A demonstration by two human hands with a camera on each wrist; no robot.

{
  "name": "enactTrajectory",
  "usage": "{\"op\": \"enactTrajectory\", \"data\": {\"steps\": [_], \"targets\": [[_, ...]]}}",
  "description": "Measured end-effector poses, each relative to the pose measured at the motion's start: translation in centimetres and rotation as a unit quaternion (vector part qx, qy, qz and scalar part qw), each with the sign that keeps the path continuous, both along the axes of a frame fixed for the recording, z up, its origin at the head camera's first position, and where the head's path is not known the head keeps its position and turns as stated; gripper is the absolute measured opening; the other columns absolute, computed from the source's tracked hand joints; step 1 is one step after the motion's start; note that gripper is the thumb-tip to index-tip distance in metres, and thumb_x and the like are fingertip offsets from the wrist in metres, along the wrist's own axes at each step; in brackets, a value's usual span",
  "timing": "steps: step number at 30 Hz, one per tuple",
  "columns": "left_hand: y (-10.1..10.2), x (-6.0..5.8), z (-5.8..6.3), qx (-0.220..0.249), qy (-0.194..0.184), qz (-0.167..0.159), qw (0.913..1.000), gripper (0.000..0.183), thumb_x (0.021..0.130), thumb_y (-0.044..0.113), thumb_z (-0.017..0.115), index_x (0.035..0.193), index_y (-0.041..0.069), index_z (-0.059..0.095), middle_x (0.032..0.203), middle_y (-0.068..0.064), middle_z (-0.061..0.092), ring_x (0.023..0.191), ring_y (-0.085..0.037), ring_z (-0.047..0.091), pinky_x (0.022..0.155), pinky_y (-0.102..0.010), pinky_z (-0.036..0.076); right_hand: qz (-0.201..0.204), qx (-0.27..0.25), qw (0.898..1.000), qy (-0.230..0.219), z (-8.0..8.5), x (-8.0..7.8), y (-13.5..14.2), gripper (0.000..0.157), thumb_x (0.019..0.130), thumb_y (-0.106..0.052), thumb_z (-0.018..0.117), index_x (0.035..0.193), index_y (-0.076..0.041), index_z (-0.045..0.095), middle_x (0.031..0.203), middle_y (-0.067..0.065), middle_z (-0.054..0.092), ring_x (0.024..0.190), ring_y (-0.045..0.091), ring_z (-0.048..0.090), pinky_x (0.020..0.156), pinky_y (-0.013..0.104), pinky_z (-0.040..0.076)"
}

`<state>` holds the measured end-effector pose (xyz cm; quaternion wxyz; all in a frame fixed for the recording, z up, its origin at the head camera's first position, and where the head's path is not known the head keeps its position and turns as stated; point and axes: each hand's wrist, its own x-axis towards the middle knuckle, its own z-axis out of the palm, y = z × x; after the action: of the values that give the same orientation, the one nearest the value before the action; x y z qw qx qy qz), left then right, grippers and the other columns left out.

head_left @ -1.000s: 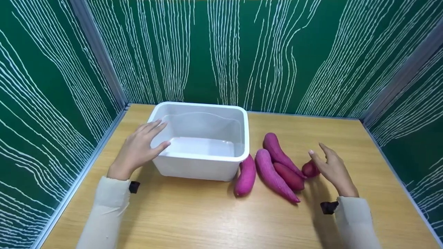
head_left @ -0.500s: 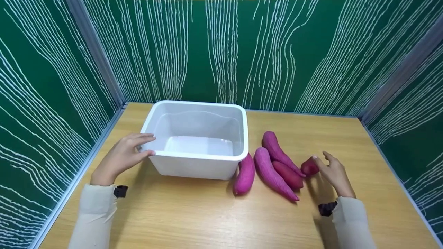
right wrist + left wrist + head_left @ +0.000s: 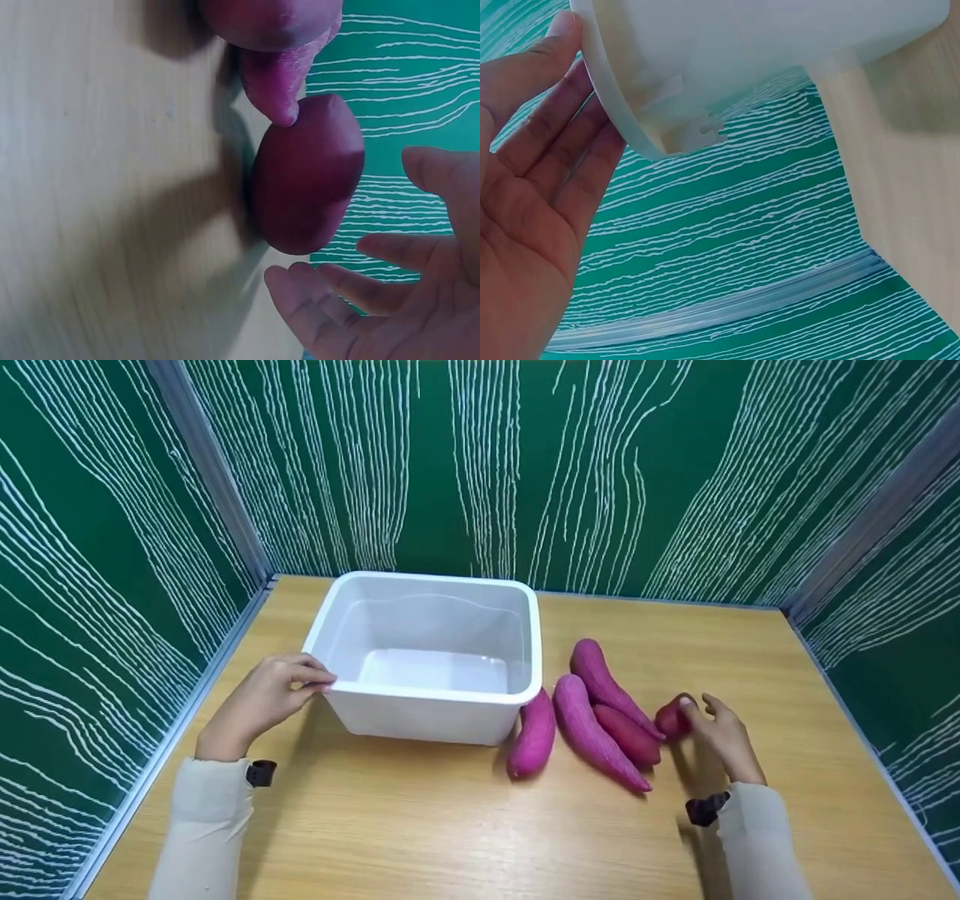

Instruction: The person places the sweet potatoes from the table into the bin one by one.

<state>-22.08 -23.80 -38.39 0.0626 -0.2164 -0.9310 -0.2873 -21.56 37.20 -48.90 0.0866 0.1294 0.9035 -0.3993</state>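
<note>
My left hand [image 3: 259, 701] pinches the near-left corner of the rim of a white plastic bin [image 3: 420, 718]. In the left wrist view the thumb lies on one side of the bin's rim [image 3: 609, 90] and the fingers reach behind it. At the right, my right hand [image 3: 724, 739] is held beside a small dark red sweet potato [image 3: 673, 718], fingers spread. The right wrist view shows its thumb and fingers apart, with fingertips close by the dark red sweet potato [image 3: 307, 180] but not closed round it.
Two long purple sweet potatoes [image 3: 596, 735] and a red one [image 3: 628, 735] lie bunched left of the small one. Another purple sweet potato [image 3: 534, 741] lies against the bin's right side. Green walls with white lines [image 3: 585, 472] enclose the wooden table [image 3: 450, 825].
My left hand has moved left and taken hold of the bin's rim corner. My right hand has lowered slightly beside the small red sweet potato.
</note>
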Motion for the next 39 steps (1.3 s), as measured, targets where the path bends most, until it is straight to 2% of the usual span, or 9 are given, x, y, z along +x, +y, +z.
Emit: {"op": "enactTrajectory", "data": {"steps": [6,8,12,15,19,22,27,36,39], "targets": [[0.2,0.0,0.1,-0.008,-0.007,-0.002,0.9999,0.024,0.084,-0.006,0.068,0.103,0.005,0.075,0.104,-0.010,0.072,0.103,-0.030,0.066,0.091,-0.046,0.054,-0.010,-0.041,0.999,-0.015,-0.6,-0.1,0.0,0.089,0.097,-0.060,0.029,0.151,0.005,0.003,0.151,0.038,0.016,0.127,0.051,0.043,0.105,0.053,0.044],[0.2,0.0,0.2,-0.011,-0.008,-0.002,0.9999,0.024,0.084,-0.007,0.067,0.103,0.005,0.075,0.104,-0.010,0.072,0.103,-0.030,0.066,0.091,-0.046,0.054,-0.014,-0.065,0.998,-0.022,-0.8,-0.2,0.0,0.087,0.098,-0.058,0.030,0.151,0.005,0.002,0.152,0.037,0.014,0.133,0.049,0.037,0.102,0.046,0.049],[0.3,0.0,0.3,-0.012,-0.012,0.001,0.9999,0.025,0.084,-0.006,0.067,0.104,0.006,0.075,0.105,-0.010,0.071,0.104,-0.032,0.065,0.092,-0.047,0.052,-0.023,-0.105,0.994,-0.031,-1.3,-0.3,0.1,0.085,0.099,-0.053,0.032,0.151,0.005,0.000,0.152,0.038,0.011,0.134,0.047,0.037,0.089,0.033,0.057],[0.4,0.0,0.4,-0.012,-0.012,0.003,0.9999,0.025,0.085,-0.005,0.067,0.105,0.007,0.075,0.106,-0.011,0.071,0.106,-0.033,0.065,0.092,-0.048,0.052,-0.029,-0.117,0.992,-0.029,-1.5,-0.4,0.1,0.085,0.099,-0.053,0.033,0.151,0.006,0.000,0.151,0.039,0.013,0.133,0.046,0.037,0.087,0.029,0.057],[0.4,0.0,0.3,-0.011,-0.011,0.005,0.9999,0.024,0.084,-0.005,0.068,0.104,0.007,0.075,0.106,-0.011,0.072,0.106,-0.034,0.065,0.092,-0.048,0.052,-0.037,-0.140,0.989,-0.034,-1.6,-0.4,0.0,0.086,0.098,-0.053,0.036,0.151,0.004,-0.001,0.152,0.038,0.013,0.135,0.045,0.036,0.095,0.035,0.054],[0.3,0.0,0.2,-0.010,-0.013,0.006,0.9999,0.024,0.084,-0.005,0.068,0.104,0.006,0.075,0.106,-0.011,0.072,0.106,-0.034,0.065,0.092,-0.047,0.052,-0.040,-0.152,0.987,-0.035,-1.6,-0.5,0.0,0.087,0.098,-0.053,0.037,0.152,0.003,-0.001,0.151,0.038,0.016,0.133,0.042,0.040,0.097,0.036,0.053],[0.2,-0.1,0.2,-0.010,-0.020,0.010,0.9997,0.023,0.085,-0.005,0.067,0.104,0.006,0.075,0.106,-0.012,0.072,0.107,-0.034,0.065,0.093,-0.048,0.051,-0.042,-0.154,0.987,-0.022,-1.9,-0.5,-0.2,0.086,0.098,-0.051,0.041,0.152,0.003,0.002,0.148,0.040,0.022,0.115,0.027,0.057,0.088,0.025,0.056],[0.2,-0.1,0.0,-0.011,-0.018,0.013,0.9997,0.021,0.085,-0.004,0.067,0.102,0.005,0.075,0.106,-0.011,0.072,0.107,-0.034,0.065,0.093,-0.047,0.052,-0.053,-0.167,0.984,-0.013,-2.1,-0.8,-0.4,0.082,0.097,-0.045,0.048,0.153,-0.002,0.006,0.150,0.038,0.021,0.107,0.017,0.060,0.082,0.018,0.056],[0.2,-0.1,0.1,-0.012,-0.020,0.016,0.9996,0.021,0.085,-0.004,0.067,0.102,0.005,0.075,0.107,-0.011,0.072,0.107,-0.034,0.065,0.093,-0.046,0.052,-0.058,-0.190,0.980,-0.020,-1.9,-0.8,-0.3,0.083,0.097,-0.044,0.050,0.154,-0.005,0.005,0.152,0.035,0.018,0.104,0.012,0.059,0.083,0.019,0.056]]}}
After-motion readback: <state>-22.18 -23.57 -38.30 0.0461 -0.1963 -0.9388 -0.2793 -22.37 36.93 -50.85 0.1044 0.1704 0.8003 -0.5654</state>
